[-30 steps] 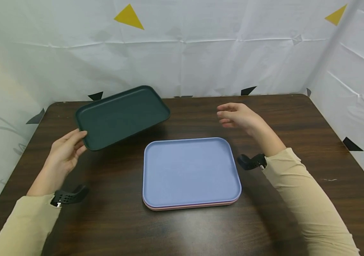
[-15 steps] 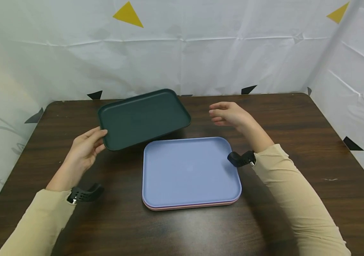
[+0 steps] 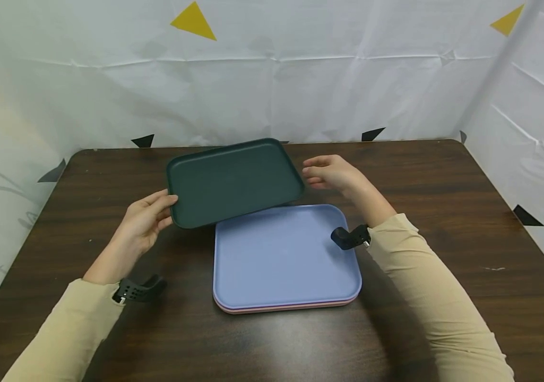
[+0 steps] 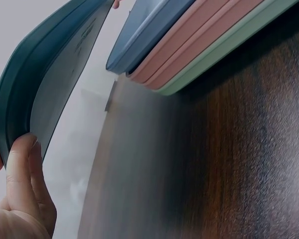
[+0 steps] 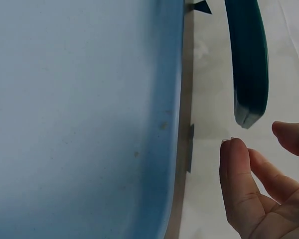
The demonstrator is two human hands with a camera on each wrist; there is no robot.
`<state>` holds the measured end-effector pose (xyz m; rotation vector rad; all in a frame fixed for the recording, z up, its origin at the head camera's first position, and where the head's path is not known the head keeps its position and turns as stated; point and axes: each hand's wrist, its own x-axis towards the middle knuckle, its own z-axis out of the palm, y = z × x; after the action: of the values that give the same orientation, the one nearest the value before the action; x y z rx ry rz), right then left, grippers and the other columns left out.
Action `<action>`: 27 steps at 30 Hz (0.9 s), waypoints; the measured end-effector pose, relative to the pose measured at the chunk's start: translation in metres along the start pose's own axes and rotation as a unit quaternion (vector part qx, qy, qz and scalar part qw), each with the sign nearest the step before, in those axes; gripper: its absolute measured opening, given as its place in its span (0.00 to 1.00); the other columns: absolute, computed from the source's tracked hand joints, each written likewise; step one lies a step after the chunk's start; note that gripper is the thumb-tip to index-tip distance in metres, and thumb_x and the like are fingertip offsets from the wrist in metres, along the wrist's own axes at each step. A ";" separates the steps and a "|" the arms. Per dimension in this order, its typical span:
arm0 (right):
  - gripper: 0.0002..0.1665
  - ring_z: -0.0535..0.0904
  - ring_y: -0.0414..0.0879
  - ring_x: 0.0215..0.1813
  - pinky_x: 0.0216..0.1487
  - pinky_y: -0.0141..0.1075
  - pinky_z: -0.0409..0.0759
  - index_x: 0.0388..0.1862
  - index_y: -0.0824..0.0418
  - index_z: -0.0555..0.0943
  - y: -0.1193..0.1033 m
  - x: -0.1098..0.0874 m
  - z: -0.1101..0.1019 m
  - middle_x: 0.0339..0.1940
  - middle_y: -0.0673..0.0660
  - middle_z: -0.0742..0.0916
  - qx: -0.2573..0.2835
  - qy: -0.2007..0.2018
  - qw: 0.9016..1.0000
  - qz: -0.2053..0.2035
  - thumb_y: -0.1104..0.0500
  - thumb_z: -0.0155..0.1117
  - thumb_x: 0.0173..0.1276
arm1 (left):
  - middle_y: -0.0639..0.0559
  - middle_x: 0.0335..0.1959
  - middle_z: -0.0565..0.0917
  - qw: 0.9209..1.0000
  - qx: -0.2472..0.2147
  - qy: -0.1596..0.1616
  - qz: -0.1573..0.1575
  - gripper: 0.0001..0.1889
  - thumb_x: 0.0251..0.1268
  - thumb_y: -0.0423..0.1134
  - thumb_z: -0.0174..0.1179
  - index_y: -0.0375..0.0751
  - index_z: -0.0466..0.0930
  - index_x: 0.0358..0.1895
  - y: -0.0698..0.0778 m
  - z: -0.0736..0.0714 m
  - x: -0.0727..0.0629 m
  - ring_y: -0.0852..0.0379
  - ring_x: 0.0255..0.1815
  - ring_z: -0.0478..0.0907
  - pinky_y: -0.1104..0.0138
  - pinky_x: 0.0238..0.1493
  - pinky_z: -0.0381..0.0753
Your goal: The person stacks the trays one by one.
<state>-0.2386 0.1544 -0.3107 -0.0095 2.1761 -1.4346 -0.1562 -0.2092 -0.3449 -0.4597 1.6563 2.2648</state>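
A dark green tray is held tilted in the air by my left hand, thumb on top and fingers beneath its left end. The left wrist view shows fingers pressed on its underside. My right hand hovers just off the tray's right end, thumb and fingers apart with a gap to the tray's rim. Below lies a stack of trays: a periwinkle blue tray on top, pink trays under it and a light green tray lowest. The green tray overlaps the stack's far edge in the head view.
The stack rests on a dark wooden table. White sheeting with yellow and black triangles hangs behind the table and along its sides. Each wrist wears a black strap.
My left hand has carried the green tray to the right, so it overlaps the blue tray's far edge. My right hand has shifted left, closer to the green tray's right end.
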 end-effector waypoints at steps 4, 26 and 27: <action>0.30 0.71 0.57 0.66 0.71 0.46 0.71 0.73 0.69 0.59 0.000 0.001 0.001 0.69 0.68 0.70 -0.003 -0.004 1.000 0.002 0.61 0.47 0.75 | 0.61 0.32 0.83 1.000 0.007 -0.011 0.002 0.39 0.65 0.35 0.60 0.34 0.49 0.75 -0.002 0.003 0.000 0.68 0.30 0.82 0.80 0.32 0.83; 0.34 0.64 0.61 0.71 0.71 0.47 0.70 0.76 0.61 0.55 0.004 -0.003 -0.004 0.74 0.65 0.64 -0.034 -0.001 0.999 0.033 0.60 0.51 0.74 | 0.61 0.29 0.85 0.998 0.046 -0.040 0.003 0.36 0.67 0.35 0.58 0.32 0.50 0.74 -0.007 0.016 -0.002 0.68 0.30 0.83 0.81 0.30 0.82; 0.34 0.65 0.60 0.71 0.71 0.47 0.70 0.76 0.61 0.55 0.005 -0.004 -0.004 0.74 0.65 0.64 -0.033 -0.001 0.999 0.034 0.61 0.51 0.74 | 0.61 0.29 0.84 0.998 0.046 -0.043 0.003 0.36 0.67 0.35 0.58 0.32 0.51 0.74 -0.007 0.016 -0.002 0.68 0.30 0.83 0.81 0.31 0.82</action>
<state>-0.2358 0.1611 -0.3120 0.0399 2.1997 -1.3254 -0.1531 -0.1919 -0.3458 -0.3319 1.7125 2.1689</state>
